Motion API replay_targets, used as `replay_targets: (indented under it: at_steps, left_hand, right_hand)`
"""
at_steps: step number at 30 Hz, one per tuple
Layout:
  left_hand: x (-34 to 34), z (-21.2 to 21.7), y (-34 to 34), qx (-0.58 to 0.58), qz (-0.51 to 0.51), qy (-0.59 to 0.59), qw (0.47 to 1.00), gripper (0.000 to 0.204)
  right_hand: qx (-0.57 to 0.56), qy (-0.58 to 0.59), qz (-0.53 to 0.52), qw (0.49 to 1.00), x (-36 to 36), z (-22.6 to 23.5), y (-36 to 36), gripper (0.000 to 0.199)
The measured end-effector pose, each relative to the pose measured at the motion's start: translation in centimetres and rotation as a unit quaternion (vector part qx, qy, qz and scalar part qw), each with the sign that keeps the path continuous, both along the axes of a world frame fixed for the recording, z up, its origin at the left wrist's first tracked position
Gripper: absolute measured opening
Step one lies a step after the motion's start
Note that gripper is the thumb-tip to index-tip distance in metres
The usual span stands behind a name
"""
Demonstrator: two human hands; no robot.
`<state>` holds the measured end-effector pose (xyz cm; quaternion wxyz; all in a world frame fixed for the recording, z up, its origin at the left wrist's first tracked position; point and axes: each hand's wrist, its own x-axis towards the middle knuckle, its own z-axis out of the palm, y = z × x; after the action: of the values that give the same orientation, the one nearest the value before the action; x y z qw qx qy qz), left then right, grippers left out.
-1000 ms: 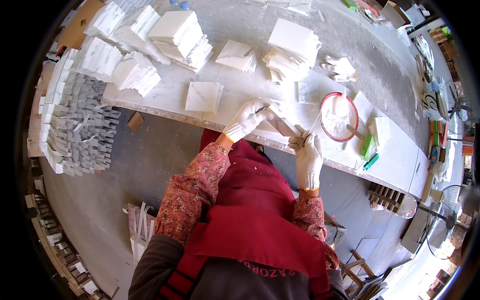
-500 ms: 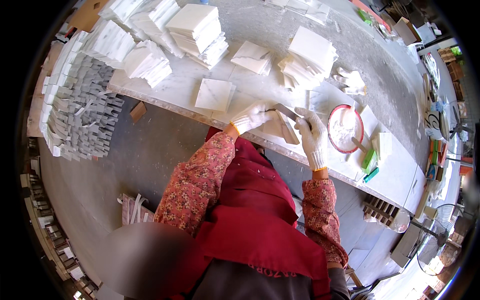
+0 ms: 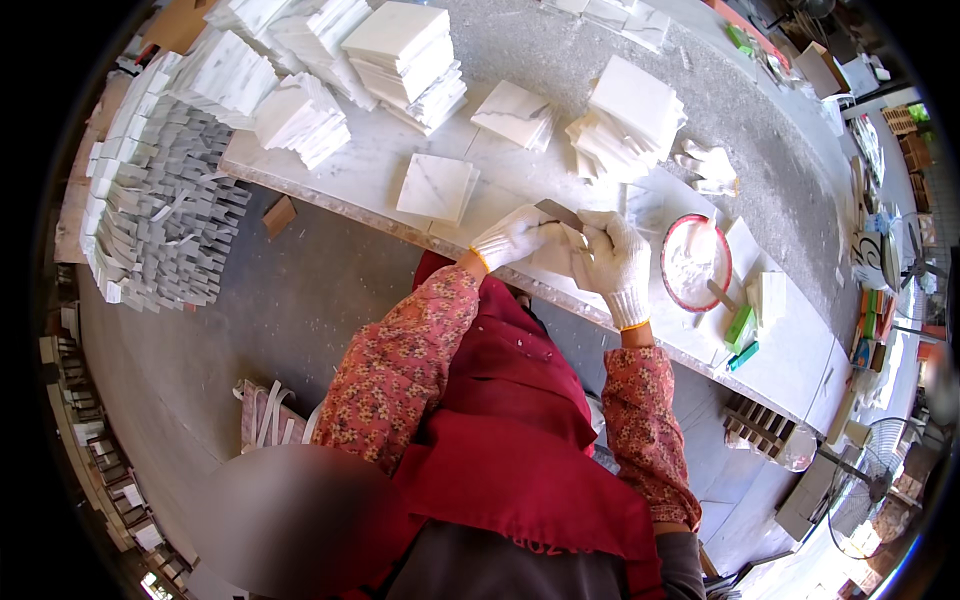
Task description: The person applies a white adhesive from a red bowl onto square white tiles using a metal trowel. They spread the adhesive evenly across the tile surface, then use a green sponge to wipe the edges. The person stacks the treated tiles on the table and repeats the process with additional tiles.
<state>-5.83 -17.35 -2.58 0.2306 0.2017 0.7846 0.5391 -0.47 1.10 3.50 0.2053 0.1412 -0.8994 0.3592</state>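
Observation:
My left hand, in a white knit glove, is closed on the left side of a white marble tile at the bench's front edge. My gloved right hand is curled at the tile's right side. From its fingers a flat grey putty knife points left over the tile's far edge, its tip close to my left fingers. The handle is hidden in my right hand. To the right stands a red-rimmed bowl of white paste, with a flat stick leaning over its rim.
Stacked marble tiles fill the bench's far left. A short pile lies near my left hand, and a taller stack stands beyond my right. Nearby are loose white gloves and a green box. Many tiles stand at the left.
My right hand has moved slightly left, and its fingers have curled in closer to the tile. The putty knife has shifted a little left and up. The whole view has shifted slightly.

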Motion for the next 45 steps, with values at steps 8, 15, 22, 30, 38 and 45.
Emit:
replay_targets:
  at_steps: [8,15,22,30,38,45]
  left_hand:
    - [-0.1,-0.8,0.2,0.093,-0.022,0.051,0.994,0.026]
    - [-0.1,-0.8,0.4,0.160,-0.032,0.036,0.986,0.024]
    - [-0.4,-1.6,0.5,0.084,-0.003,0.071,0.994,0.026]
    - [-0.4,-0.9,0.4,0.090,-0.016,0.029,0.995,0.029]
    - [-0.9,-2.5,0.1,0.030,-0.005,0.096,0.995,0.029]
    - [-0.7,-1.6,0.6,0.089,-0.016,0.022,0.996,0.030]
  right_hand:
    - [-0.093,-0.067,-0.040,0.993,1.3,1.1,0.0,0.016]
    - [-0.103,-0.096,-0.054,0.989,3.0,0.8,0.9,0.010]
    - [-0.106,-0.153,-0.064,0.980,6.0,1.1,2.0,0.012]
    - [-0.223,-0.184,-0.105,0.952,7.1,2.0,2.7,0.017]
    - [-0.075,-0.074,-0.032,0.994,-0.4,1.4,-1.4,0.011]
    - [-0.181,-0.237,0.033,0.954,4.5,1.2,2.6,0.013]
